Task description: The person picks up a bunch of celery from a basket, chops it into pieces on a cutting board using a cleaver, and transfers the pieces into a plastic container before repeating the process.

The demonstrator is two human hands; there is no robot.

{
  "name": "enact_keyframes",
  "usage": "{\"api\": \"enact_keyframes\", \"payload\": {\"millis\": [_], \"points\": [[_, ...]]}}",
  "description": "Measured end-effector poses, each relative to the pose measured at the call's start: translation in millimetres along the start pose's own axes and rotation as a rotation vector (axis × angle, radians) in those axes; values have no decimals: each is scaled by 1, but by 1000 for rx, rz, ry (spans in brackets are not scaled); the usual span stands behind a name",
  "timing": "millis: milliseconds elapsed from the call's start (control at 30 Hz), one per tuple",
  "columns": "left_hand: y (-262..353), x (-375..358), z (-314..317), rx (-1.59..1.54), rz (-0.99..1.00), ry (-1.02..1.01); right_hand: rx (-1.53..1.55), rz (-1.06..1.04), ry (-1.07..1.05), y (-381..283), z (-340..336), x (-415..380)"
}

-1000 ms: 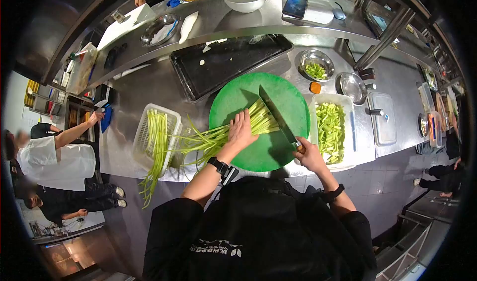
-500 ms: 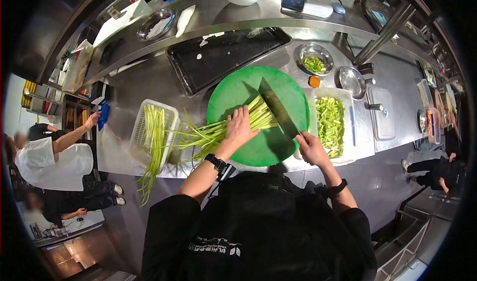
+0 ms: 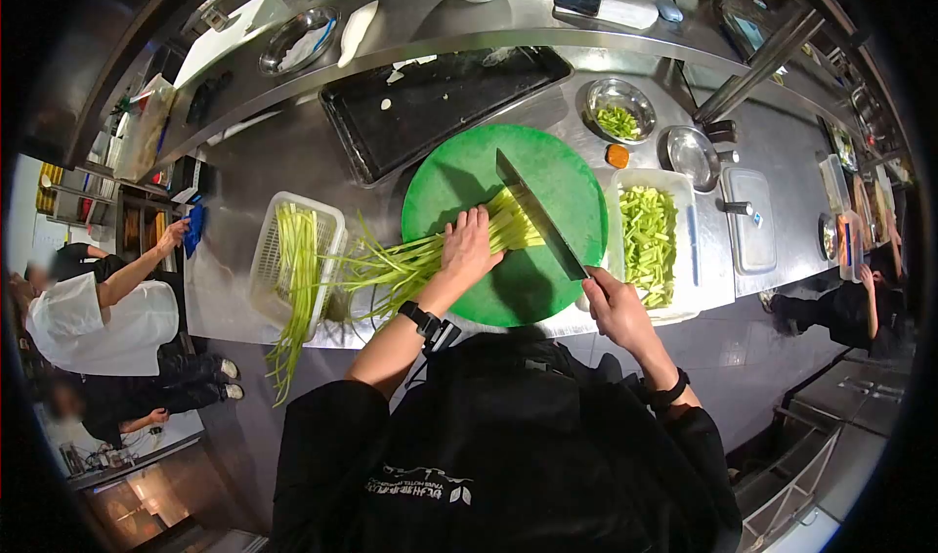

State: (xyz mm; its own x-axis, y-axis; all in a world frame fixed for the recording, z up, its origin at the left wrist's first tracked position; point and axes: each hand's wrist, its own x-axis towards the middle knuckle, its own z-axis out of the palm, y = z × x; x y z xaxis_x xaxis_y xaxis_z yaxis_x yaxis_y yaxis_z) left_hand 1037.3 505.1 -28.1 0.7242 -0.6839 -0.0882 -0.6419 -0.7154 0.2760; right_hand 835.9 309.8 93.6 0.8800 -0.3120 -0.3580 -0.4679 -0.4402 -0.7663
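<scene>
My left hand presses down on a bundle of long, thin green celery stalks, fingers closed over them. The cut ends lie on a round green cutting board; the loose ends trail off its left side. My right hand is wrapped round the handle of a cleaver. Its blade stands slantwise at the right end of the bundle, close to the cut ends. Right of the board, a white plastic container holds chopped celery pieces.
At left stands a white basket with more long stalks hanging over the counter edge. Behind the board lies a black tray. A steel bowl of green pieces stands back right. A person in a white apron is at left, another person at right.
The cleaver blade has tilted and now shows a narrower face, its tip slightly further left. My left hand stays on the bundle. The person at far right has shifted.
</scene>
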Motion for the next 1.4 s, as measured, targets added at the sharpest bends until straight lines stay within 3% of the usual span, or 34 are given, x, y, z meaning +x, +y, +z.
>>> {"api": "enact_keyframes", "payload": {"millis": [400,733,1067,1300,1400], "points": [[1,5,1,-13,-22,-48,-169,-114,63,-11,20,39],[4,4,0,24,-6,-45,-169,-46,34,-6,20,45],[6,11,-3,7,-19,-26,-113,-106,32,18,37,88],[2,-5,0,0,-35,-13,-140,-200,125,33,58,85],[-11,-19,1,-1,-52,-23,-39,-208,58,29,46,68]]}}
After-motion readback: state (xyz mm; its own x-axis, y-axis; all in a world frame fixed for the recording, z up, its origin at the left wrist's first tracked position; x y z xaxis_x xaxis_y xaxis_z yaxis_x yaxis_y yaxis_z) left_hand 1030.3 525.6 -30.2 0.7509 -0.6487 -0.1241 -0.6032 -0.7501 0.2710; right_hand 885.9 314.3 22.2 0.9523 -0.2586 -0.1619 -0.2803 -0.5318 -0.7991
